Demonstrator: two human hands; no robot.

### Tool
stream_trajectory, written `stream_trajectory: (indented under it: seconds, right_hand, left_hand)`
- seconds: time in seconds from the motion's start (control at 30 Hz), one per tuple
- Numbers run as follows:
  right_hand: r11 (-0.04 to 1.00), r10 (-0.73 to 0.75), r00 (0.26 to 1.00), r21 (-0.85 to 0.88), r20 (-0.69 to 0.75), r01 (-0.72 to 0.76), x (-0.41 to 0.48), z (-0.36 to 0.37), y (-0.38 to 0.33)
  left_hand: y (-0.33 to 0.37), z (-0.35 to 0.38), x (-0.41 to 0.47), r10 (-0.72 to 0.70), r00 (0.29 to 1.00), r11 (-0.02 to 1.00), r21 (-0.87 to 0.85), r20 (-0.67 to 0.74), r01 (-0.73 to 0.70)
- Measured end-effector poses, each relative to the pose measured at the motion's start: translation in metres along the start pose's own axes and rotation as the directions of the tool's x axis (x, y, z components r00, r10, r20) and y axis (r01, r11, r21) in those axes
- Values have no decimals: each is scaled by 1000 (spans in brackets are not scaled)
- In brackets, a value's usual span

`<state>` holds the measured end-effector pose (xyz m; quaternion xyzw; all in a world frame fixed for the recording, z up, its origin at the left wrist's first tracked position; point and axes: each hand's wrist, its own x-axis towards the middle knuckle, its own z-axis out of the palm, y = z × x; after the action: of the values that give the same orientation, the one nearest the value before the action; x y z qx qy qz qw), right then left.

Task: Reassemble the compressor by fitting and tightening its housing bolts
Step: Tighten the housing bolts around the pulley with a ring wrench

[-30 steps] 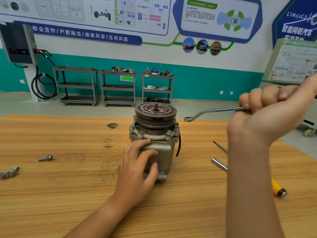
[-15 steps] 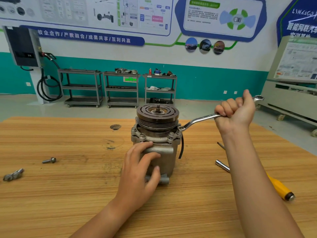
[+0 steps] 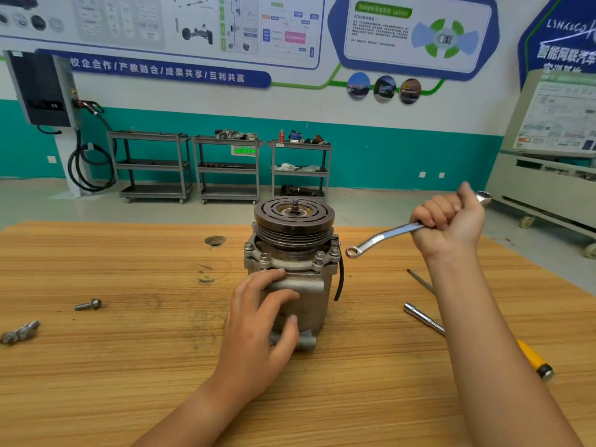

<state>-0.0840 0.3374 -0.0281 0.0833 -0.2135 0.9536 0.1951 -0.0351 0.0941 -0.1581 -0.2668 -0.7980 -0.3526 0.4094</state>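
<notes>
The grey compressor (image 3: 309, 285) stands upright on the wooden table (image 3: 96, 382), its dark pulley on top. Several bolts (image 3: 264, 257) sit in the flange under the pulley. My left hand (image 3: 258, 324) holds the front of the housing, fingers and thumb wrapped round it. In a fist, my right hand (image 3: 450, 221) grips a silver ring wrench (image 3: 380, 237) up at the right. The wrench's lower ring hangs just right of the flange's right-hand bolt (image 3: 335, 251), a small gap between them.
A loose bolt (image 3: 88, 304) and a small metal part (image 3: 19, 332) lie at the left of the table. A yellow-handled socket driver (image 3: 532, 356) and a thin rod (image 3: 419, 280) lie right of the compressor, partly under my right arm. Grey carts (image 3: 225, 169) stand by the far wall.
My right hand came down from high near the camera and brought the wrench's ring to the right-hand flange bolt. The ring has since moved slightly right, off the bolt. My left hand stayed put.
</notes>
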Motion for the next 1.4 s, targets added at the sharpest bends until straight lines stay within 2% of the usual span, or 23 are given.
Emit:
stream_trajectory:
  seconds: [0.2, 0.4, 0.53, 0.67, 0.73, 0.83, 0.93, 1.03, 1.17, 1.3, 1.4]
  right_hand:
    - [998, 54, 998, 27, -10, -54, 2, 12, 15]
    - [997, 56, 998, -50, -4, -56, 9, 16, 19]
    - [983, 124, 992, -138, 15, -121, 18, 22, 21]
    - [978, 146, 988, -147, -40, -151, 20, 15, 22]
    - [987, 109, 984, -101, -139, -124, 13, 5, 23]
    - [998, -41, 954, -50, -296, 27, -8, -8, 24]
    - [975, -221, 914, -103, -341, 198, -38, -10, 25]
    - [931, -352, 889, -204, -292, 301, -67, -9, 26]
    - [882, -435, 885, -273, -163, 384, -99, -10, 32]
    - [763, -518, 852, -408, 79, 502, -126, -10, 44]
    - [629, -542, 786, -478, 297, 614, -142, -13, 57]
  left_hand:
    - [1, 1, 0, -8, 1000, 1000, -14, 4, 8]
    - [1, 0, 0, -2, 1000, 1000, -27, 2, 2]
    - [2, -1, 0, -11, 1000, 1000, -3, 9, 11]
    - [2, -1, 0, -11, 1000, 1000, 2, 12, 11]
    - [2, -1, -1, -13, 1000, 1000, 1, 10, 13]
    - [2, -1, 0, -16, 1000, 1000, 4, 5, 16]
    - [3, 0, 0, -22, 1000, 1000, 7, 6, 22]
    - [4, 0, 0, -28, 1000, 1000, -1, 9, 28]
    - [5, 0, 0, -31, 1000, 999, -16, 6, 31]
    - [5, 0, 0, -38, 999, 999, -25, 11, 38]
    - [5, 0, 0, -45, 999, 999, -29, 15, 46]
